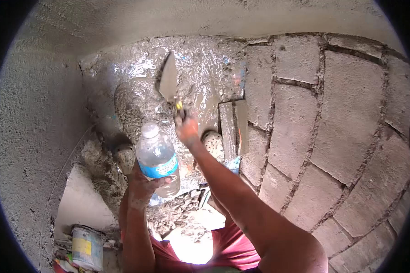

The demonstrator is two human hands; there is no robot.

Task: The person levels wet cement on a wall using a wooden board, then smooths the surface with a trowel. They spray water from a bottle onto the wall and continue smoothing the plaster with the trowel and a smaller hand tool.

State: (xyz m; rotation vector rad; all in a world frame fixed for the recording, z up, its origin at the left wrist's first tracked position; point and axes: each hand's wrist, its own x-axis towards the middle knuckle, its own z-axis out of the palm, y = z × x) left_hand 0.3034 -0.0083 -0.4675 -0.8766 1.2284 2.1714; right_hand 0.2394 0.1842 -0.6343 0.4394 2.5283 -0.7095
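My left hand (142, 184) is wrapped round the lower part of a large clear plastic bottle (157, 152) with a blue label, held upright. My right hand (187, 127) grips the handle of a pointed trowel (169, 78), whose blade points away from me over the wet mortar (200, 68). The mortar is grey, shiny and uneven, spread over the floor near the wall. A wooden float (233, 127) lies to the right of my right hand, coated in mortar.
Perforated clogs are on my feet, one shoe (213, 144) beside the float. Paving blocks (346, 91) with open joints lie to the right. Plastered walls (41, 104) rise at left and ahead. A paint bucket (87, 248) stands at bottom left near a pale board (84, 198).
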